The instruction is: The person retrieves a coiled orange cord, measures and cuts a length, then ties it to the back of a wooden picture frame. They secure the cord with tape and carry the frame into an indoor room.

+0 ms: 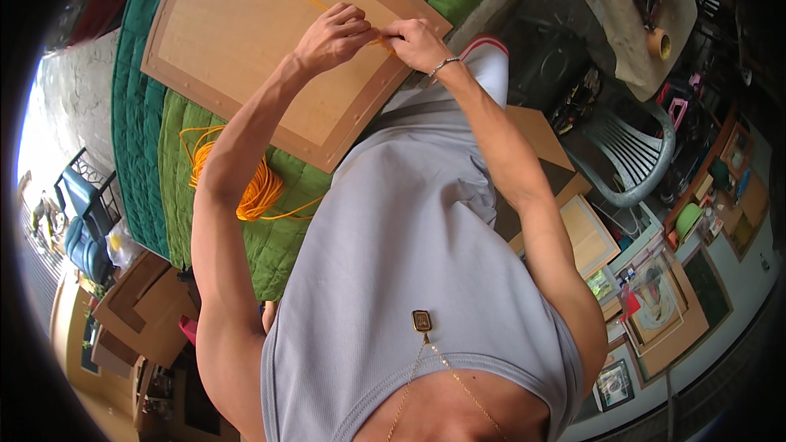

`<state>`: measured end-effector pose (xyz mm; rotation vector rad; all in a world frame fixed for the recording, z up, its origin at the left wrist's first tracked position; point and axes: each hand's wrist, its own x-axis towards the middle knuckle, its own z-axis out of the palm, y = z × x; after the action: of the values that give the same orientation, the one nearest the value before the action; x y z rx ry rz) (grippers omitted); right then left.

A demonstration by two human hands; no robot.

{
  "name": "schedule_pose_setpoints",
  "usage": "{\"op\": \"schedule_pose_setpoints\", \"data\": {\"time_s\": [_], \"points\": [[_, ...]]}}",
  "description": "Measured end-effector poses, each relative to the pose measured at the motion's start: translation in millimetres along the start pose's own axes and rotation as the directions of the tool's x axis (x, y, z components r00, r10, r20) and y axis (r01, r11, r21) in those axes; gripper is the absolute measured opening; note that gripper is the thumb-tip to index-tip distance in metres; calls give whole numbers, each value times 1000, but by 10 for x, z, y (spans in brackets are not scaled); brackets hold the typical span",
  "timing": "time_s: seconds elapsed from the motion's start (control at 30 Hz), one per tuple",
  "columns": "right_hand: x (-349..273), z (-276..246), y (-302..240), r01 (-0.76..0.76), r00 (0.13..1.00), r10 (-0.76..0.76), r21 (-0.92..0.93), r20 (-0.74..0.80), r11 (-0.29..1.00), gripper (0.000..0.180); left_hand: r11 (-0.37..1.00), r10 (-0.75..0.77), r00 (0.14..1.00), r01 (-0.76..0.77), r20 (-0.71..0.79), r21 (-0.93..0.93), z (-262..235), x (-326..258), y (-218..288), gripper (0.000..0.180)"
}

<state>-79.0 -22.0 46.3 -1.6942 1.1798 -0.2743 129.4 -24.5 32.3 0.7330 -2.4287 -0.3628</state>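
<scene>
My left hand (337, 38) and my right hand (416, 43) meet over the right edge of a framed wooden board (246, 41). Both are closed, pinching an orange cord (380, 39) between them. A stretch of the same orange colour runs over the board's upper part toward its far left corner. The fingers hide most of the held part, so I cannot tell whether it is knotted. Beside my left forearm lies a loose coil of orange cord (260, 188), with a loose strand trailing to the right.
The board lies on a green quilted cover (282, 250), with a darker green one (139, 139) at its left. A grey plastic chair (626, 151) stands at the right. Farther right, a roll of tape (658, 44) sits on a cloth-covered surface. Cardboard pieces (151, 307) stand at the lower left.
</scene>
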Motion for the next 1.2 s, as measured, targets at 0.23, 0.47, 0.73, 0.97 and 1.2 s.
{"op": "schedule_pose_setpoints", "data": {"time_s": [0.23, 0.47, 0.73, 0.97, 1.2], "points": [[4, -1, 106, -200, 980, 165, 510, 114, 837, 59, 927, -366, 908, 375, -206, 8, -37, 51, 373, 25], [51, -10, 90, -376, 927, 287, 606, 242, 701, 28, 756, -625, 780, 609, 10, -238, 27, 57, 538, 9], [741, 86, -191, -256, 932, 200, 161, 302, 953, 23, 208, -692, 514, 814, 507, -542, -92, -239, 397, 32], [1977, 76, -755, 245, 940, -340, -632, -32, 735, 36, 123, -735, 469, 802, 490, -585, -70, -274, 426, 32], [2171, -225, -601, 208, 974, -225, -470, 20, 858, 56, 67, -863, 340, 810, 374, -583, 31, -175, 536, 24]]}}
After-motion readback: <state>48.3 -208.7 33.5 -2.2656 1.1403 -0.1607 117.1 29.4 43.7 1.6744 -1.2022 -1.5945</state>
